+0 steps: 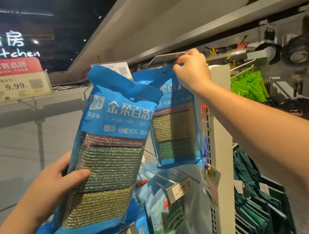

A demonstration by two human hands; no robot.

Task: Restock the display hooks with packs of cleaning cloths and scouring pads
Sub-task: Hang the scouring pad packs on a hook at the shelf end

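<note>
Scouring-pad pack (pixel 172 120) at 1 o'clock, top edge pinched by right hand (pixel 190 70) beneath the hook's label plate (pixel 168 57); seating on hook not discernible. Left hand (pixel 59 186) grips a second pack (pixel 103 156), 9 o'clock, still unhung. Judged midway.

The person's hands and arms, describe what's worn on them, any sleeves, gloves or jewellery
Both are bare: the left hand and right hand wear no gloves, and no rings, watch or bracelet show. Both forearms are uncovered, with no sleeve visible up to the frame's edge. No markings can be made out on either arm.
</note>
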